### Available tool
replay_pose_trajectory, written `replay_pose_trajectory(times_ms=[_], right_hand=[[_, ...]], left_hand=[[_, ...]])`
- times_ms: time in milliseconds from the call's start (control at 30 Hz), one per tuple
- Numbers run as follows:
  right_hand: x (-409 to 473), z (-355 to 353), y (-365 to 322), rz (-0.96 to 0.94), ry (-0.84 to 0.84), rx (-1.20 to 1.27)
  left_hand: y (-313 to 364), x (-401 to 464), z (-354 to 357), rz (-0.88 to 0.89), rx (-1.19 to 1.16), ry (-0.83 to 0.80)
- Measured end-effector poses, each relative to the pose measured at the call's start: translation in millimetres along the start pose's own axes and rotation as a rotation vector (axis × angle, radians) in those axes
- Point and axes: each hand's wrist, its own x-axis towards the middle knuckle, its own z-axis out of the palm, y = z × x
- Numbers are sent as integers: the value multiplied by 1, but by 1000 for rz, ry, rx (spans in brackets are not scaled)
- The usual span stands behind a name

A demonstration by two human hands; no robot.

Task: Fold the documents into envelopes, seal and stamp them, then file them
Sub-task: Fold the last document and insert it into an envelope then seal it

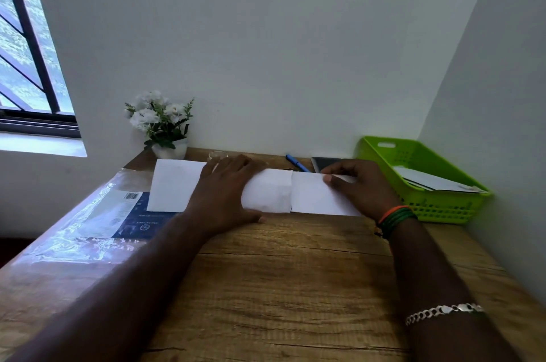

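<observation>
Your wooden table (295, 273) carries everything; at its left lies a clear plastic packet (97, 214), at its far right a green basket (437, 208) holding envelopes (434, 183); across the middle lies the white paper (313, 196), one part folded over; your left hand (227, 187) presses flat on it, fingers spread straight; your right hand (359, 184) pinches its right edge between thumb and curled fingers; a blue pen (297, 163) lies just behind.
</observation>
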Motion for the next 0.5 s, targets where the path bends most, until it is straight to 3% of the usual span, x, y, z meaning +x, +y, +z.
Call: replay_pose_trajectory(times_ms=[100,300,500], right_hand=[[1,16,-2,-4,41,20],[2,20,-2,167,386,135],[0,45,-8,167,250,248]], left_hand=[[2,0,2,3,1,-1],[-2,0,-5,-53,10,52],[4,-1,-1,-15,-2,36]])
